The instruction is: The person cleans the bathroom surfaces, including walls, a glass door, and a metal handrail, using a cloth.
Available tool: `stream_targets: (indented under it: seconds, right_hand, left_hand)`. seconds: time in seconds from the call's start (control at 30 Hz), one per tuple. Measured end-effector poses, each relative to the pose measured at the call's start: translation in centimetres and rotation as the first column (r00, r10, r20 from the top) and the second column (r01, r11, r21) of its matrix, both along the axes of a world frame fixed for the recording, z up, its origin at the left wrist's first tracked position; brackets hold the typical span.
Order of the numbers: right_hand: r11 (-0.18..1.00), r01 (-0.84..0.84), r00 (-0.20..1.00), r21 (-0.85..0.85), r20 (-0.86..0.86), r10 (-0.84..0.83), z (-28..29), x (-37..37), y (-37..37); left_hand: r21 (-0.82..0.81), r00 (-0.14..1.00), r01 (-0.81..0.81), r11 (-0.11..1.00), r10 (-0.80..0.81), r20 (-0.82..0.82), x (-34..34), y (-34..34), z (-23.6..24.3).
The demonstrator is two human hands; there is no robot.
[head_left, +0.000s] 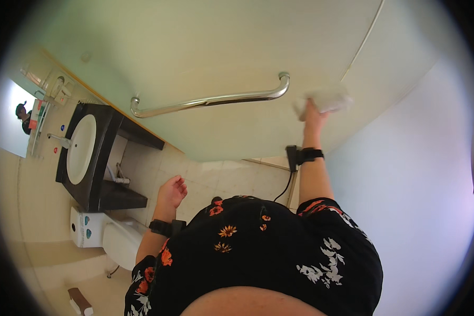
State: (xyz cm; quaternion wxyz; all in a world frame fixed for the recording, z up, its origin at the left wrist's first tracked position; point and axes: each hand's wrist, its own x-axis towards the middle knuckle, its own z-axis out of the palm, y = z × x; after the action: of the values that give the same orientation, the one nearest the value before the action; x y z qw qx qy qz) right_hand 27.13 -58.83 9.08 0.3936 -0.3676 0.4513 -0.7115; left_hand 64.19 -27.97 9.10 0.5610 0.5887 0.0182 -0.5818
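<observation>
My right hand (pixel 316 117) reaches forward with its fingers closed on a pale cloth (pixel 333 99), which lies against the frosted glass panel (pixel 210 58). Motion smears the cloth, and part of the fingers hides behind it. Left of the cloth, a curved metal bar handle (pixel 210 100) is fixed to the same panel; no hand touches it. My left hand (pixel 172 191) hangs low at my side with nothing in it, its fingers loosely bent and a little apart.
To the left stands a black vanity with a white basin (pixel 82 149) and a tap (pixel 59 140). A white toilet (pixel 124 242) is close beside my left arm. A mirror (pixel 16 118) hangs at the far left, and a pale wall (pixel 405 174) rises on the right.
</observation>
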Motion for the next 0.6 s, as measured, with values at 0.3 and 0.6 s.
stream_targets:
  seconds: [0.3,0.6]
  right_hand:
    - [0.995,-0.087,0.977,-0.041,-0.199,0.077,-1.1,9.2,3.5]
    - [0.999,-0.004,1.0,0.044,-0.014,0.004,2.6,0.5,0.1]
  left_hand:
    - [0.025,0.997,-0.034,0.999,0.036,-0.066,-1.4,0.6,-0.8]
    - [0.074,0.998,-0.065,0.995,0.066,-0.016,-1.3,0.0,-1.0]
